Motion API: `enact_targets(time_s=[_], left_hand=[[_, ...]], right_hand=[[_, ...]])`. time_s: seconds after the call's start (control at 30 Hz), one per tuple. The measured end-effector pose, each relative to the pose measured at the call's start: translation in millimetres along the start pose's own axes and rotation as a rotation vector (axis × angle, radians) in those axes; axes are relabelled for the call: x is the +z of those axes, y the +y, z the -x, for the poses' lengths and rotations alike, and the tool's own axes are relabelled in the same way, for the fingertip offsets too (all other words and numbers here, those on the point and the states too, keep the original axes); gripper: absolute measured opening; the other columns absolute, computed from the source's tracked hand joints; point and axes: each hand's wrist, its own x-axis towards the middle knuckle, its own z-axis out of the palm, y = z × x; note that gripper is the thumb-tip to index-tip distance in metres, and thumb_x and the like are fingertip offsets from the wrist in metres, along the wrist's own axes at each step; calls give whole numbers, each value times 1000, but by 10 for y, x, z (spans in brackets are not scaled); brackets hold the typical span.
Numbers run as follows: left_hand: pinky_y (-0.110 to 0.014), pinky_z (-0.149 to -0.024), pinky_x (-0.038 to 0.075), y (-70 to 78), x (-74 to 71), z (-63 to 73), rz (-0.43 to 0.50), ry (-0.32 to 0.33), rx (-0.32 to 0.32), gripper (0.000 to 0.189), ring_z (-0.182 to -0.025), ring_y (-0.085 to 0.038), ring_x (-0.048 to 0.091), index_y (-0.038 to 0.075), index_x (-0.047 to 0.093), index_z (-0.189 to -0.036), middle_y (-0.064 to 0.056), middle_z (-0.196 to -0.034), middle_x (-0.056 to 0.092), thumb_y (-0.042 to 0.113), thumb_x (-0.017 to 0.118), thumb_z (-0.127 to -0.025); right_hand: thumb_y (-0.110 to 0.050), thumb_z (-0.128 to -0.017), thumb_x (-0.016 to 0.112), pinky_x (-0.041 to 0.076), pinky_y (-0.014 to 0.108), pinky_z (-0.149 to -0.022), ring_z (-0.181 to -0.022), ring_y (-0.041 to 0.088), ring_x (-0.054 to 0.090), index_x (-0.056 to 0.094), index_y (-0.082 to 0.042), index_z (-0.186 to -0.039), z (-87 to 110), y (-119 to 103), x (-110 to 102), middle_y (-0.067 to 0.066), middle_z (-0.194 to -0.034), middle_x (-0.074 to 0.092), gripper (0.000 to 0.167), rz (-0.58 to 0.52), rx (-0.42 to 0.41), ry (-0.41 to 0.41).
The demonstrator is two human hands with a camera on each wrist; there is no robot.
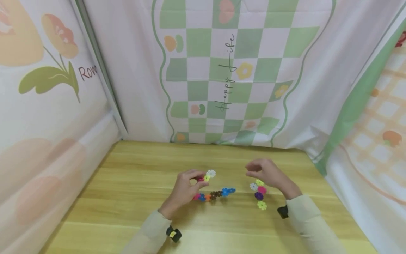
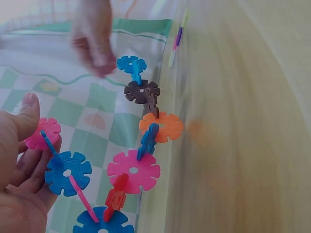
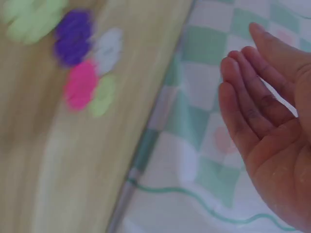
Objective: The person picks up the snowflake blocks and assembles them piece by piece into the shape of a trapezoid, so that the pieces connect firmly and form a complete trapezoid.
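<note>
A chain of slotted, flower-shaped interlocking discs [image 2: 133,170] in pink, blue, red, orange, brown and blue hangs from my left hand [image 1: 184,188]. The left thumb and fingers pinch the chain near a pink disc [image 2: 43,134]. At that end, in the head view, a yellow disc [image 1: 207,178] and a white disc [image 1: 211,173] stick out past the fingertips. My right hand [image 1: 269,173] is in the air beside several loose discs, a purple disc [image 1: 258,195] among them. Its palm looks bare in the right wrist view, fingers relaxed and slightly bent.
The discs lie on a wood-grain table [image 1: 219,229]. Behind its far edge hangs a green-and-white checked curtain [image 1: 222,70], and printed cloth [image 1: 47,116] closes off the left side. A dark camera strap [image 1: 173,234] is on the left wrist.
</note>
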Motion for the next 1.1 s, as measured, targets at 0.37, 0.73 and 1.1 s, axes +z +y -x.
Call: enact_targets(time_s=[0.37,0.73,1.1], left_hand=[[-35,-82,64,-34,-7,3,16,-14,-37,29,-92,-19,74,5,78,-116,-9,-105,79,9,85,-88],[-36,-81,65,-76,-10,-9,16,-24,-29,31,-91,-20,74,4,77,-117,-10,-104,79,7,85,-88],[-34,-83,64,-44,-27,-9,30,-21,-60,31,-89,-17,74,6,78,-115,-7,-102,79,13,87,-87]], right_hand=[[-11,-91,82,55,23,-70,-78,7,61,77,4,-108,263,478,292,2,-88,72,23,37,46,-108],[-13,-99,73,59,22,-72,-82,10,69,72,-9,-102,142,308,356,-1,-91,75,5,-101,107,-28],[-31,-96,78,64,33,-79,-88,22,75,75,-11,-113,-133,-468,240,6,-98,79,26,-376,142,41]])
